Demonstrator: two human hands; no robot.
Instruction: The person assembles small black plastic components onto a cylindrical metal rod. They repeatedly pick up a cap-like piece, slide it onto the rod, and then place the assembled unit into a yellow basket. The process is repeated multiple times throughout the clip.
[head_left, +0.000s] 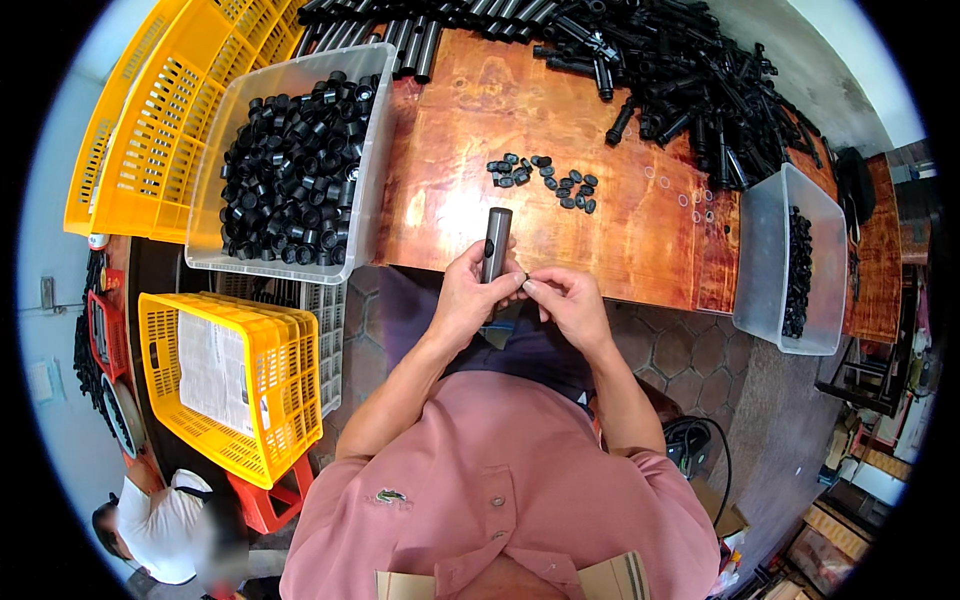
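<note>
My left hand (470, 295) grips a dark grey tube (495, 240) upright, just in front of the wooden table's (450, 160) near edge. My right hand (565, 300) pinches a small black ring against the tube's lower end, fingertips touching the left hand. On the table beyond the tube lies a cluster of several small black caps (545, 180), and a few clear rings (695, 200) lie to its right.
A clear bin of black fittings (290, 165) overhangs the table's left end. A heap of black tubes and connectors (690, 80) covers the far right. Another clear bin (795, 260) hangs off the right edge. Yellow crates (230, 385) stand at left; another person (165, 525) crouches at lower left.
</note>
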